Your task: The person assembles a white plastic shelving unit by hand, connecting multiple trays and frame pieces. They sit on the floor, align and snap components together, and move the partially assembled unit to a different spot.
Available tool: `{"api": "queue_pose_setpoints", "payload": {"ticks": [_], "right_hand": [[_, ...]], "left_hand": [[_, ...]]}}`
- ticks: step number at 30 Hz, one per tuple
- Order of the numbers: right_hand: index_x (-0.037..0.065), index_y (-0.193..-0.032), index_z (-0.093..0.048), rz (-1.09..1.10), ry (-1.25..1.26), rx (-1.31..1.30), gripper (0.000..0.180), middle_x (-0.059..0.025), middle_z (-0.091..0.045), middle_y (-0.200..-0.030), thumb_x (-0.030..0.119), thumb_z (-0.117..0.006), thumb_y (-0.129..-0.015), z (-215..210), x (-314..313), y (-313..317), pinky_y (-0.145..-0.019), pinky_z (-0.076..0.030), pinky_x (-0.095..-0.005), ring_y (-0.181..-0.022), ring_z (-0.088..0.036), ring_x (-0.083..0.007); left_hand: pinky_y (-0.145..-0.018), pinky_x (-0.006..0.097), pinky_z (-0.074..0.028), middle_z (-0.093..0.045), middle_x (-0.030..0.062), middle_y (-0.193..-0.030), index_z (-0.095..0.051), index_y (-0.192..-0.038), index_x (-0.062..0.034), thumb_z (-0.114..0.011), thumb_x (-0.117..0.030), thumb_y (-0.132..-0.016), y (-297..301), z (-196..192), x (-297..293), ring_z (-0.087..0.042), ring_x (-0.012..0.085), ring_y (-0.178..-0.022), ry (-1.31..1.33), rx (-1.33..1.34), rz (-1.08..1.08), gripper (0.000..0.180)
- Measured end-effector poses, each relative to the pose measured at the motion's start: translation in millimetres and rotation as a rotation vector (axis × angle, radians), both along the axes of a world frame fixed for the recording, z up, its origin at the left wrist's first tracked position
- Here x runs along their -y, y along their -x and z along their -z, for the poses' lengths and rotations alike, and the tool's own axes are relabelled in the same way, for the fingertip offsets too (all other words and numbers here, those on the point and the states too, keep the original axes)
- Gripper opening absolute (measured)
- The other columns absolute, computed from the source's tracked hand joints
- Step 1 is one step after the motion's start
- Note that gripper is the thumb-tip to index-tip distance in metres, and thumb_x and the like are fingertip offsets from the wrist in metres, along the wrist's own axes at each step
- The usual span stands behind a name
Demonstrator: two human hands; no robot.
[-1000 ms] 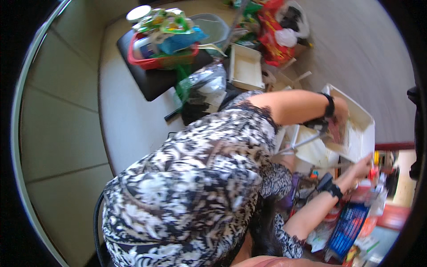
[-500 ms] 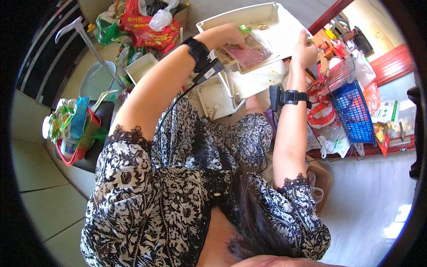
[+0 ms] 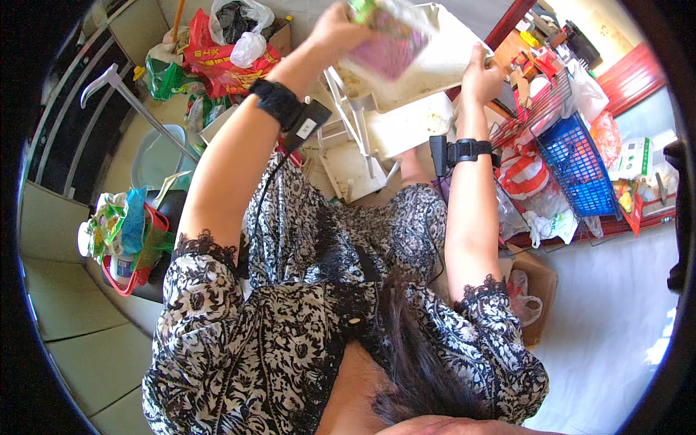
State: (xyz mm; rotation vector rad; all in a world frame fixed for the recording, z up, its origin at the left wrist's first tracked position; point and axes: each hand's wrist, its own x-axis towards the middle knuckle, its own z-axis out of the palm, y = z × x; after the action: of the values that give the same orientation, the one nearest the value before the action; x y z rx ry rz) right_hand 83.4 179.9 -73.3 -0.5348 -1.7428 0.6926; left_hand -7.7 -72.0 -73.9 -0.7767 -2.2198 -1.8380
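My left hand (image 3: 335,32) is closed on the edge of a pink and green plastic packet (image 3: 395,47), which is smeared by motion. The packet is held up over a white plastic tray (image 3: 451,54) that looks like a drawer, with specks of dirt inside. At the tray's right end, my right hand (image 3: 482,78) grips the rim, thumb uppermost. Under the tray is another white plastic piece (image 3: 413,125) with stains on it. A smaller white bin (image 3: 349,170) lies nearer my lap. Both wrists wear black straps with small boxes.
At the right, a blue plastic basket (image 3: 580,167) leans beside a wire rack and bags. A red bag (image 3: 221,65) lies at the back left, near a pale basin (image 3: 161,156). A red-rimmed basket (image 3: 129,272) of packets stands left. A cardboard box (image 3: 540,297) sits by my right elbow.
My left hand has lifted the pink packet up out of the tray and moved slightly left. My right hand still holds the rim. The view has shifted a little.
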Motion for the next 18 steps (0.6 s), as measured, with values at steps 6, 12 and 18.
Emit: {"api": "queue_pose_setpoints", "payload": {"ticks": [6, 12, 18], "right_hand": [[-0.004, -0.076, -0.069, 0.030, 0.055, -0.055, 0.060, -0.0214, -0.068, -0.074, 0.054, -0.061, -0.082, 14.3, -6.6, 21.9, -0.066, -0.050, -0.0460, -0.072, -0.067, -0.0375], [-0.009, -0.094, -0.063, -0.178, 0.280, 0.004, 0.057, -0.0226, -0.067, -0.092, 0.048, -0.058, -0.088, 18.2, -7.7, -8.4, -0.071, -0.051, -0.0439, -0.079, -0.066, -0.0327], [-0.016, -0.107, -0.058, 0.087, 0.218, 0.017, 0.062, -0.0275, -0.063, -0.110, 0.044, -0.058, -0.091, -16.5, -67.7, -35.8, -0.081, -0.050, -0.0396, -0.093, -0.063, -0.0303]], "left_hand": [[-0.057, 0.029, -0.049, -0.059, 0.0064, -0.085, -0.051, -0.103, -0.0036, -0.069, -0.003, -0.077, -49.9, -60.9, 99.4, -0.058, 0.0153, -0.070, -0.681, -0.012, -0.188, 0.031], [-0.066, 0.028, -0.050, -0.062, 0.0032, -0.082, -0.062, -0.101, -0.0010, -0.063, -0.005, -0.084, -151.9, -23.4, 284.9, -0.061, 0.0169, -0.073, -0.154, -0.494, -0.654, 0.018], [-0.068, 0.031, -0.057, -0.066, 0.0088, -0.090, -0.062, -0.104, 0.0013, -0.072, -0.012, -0.079, -242.5, 24.7, 409.8, -0.066, 0.0179, -0.077, -0.246, 0.060, -0.851, 0.030]]}}
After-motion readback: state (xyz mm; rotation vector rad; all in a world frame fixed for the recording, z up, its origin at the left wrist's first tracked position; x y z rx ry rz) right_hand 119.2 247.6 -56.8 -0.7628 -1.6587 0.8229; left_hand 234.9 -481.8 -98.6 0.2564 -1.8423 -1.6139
